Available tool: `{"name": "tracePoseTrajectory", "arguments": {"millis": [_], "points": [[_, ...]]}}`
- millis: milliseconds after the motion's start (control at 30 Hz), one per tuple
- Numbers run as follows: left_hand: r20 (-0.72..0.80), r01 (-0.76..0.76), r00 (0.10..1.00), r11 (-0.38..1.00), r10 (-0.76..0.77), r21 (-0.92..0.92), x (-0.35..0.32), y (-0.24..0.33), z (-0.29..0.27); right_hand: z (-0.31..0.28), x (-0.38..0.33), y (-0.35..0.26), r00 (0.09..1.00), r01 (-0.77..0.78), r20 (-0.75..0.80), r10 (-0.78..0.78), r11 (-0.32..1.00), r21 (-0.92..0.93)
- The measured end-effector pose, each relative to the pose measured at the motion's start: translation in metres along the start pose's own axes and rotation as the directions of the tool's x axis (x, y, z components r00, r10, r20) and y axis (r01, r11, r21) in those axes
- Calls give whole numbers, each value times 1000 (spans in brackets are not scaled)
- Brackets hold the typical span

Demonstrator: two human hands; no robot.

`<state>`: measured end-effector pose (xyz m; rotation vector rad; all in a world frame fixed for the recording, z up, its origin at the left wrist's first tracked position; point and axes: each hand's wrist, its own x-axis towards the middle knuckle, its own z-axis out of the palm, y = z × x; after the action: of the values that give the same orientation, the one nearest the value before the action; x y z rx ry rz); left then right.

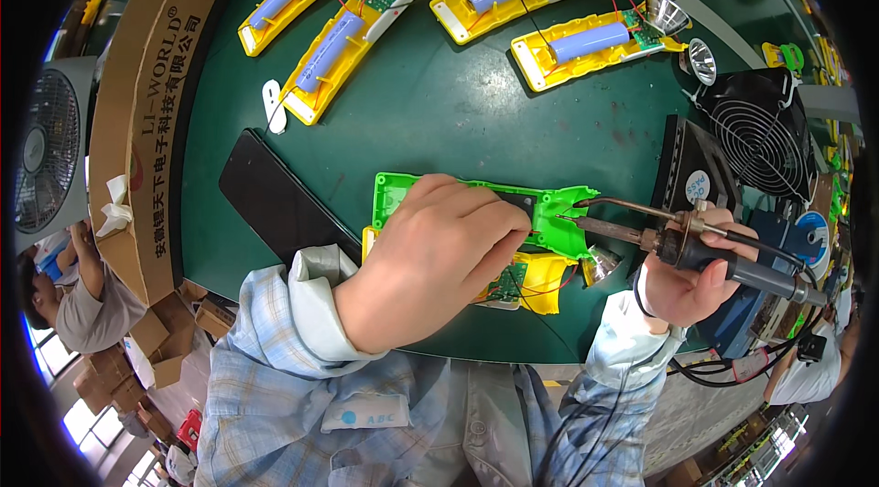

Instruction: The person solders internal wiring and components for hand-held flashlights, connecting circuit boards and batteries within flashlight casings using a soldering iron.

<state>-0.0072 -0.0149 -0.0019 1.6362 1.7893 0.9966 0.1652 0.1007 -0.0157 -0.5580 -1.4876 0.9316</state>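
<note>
My right hand (691, 286) is wrapped round the handle of a soldering iron (664, 244) with a thin metal feed tube alongside. Its tip reaches the right end of a green plastic flashlight housing (560, 223). Over the middle of that housing lies my left hand (435, 254), thumb and fingers pinched together beside a dark rectangular part (517, 201); whatever is between them is hidden. Partly beneath the green shell, nearest me, is a yellow housing (544, 293) with a green circuit board (509, 284), wires and a shiny reflector (600, 265).
Several yellow housings (320, 70) with blue cylindrical batteries lie along the far side. A black flat strip (275, 189) and a long cardboard box (151, 121) are at left. To the right stand a black fan (760, 135) and a blue unit (746, 304); a cable hangs below the iron.
</note>
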Motion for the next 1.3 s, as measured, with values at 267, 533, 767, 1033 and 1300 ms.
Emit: {"name": "tracePoseTrajectory", "arguments": {"millis": [267,533,767,1033,1300], "points": [[92,69,991,965,-95,254,-7,13,-7,9,-6,3,995,-65,81,57,993,101],[168,96,974,948,-153,303,-9,14,-9,13,-12,0,975,-91,213,61,987,135],[47,88,992,923,-113,374,-16,19,-6,13,-9,2,986,-106,147,83,982,154],[6,33,999,961,-36,276,-14,12,-6,14,-10,1,985,-115,146,95,984,138],[163,93,977,961,-139,260,-10,9,-8,10,-10,3,988,-68,145,45,986,153]]}}
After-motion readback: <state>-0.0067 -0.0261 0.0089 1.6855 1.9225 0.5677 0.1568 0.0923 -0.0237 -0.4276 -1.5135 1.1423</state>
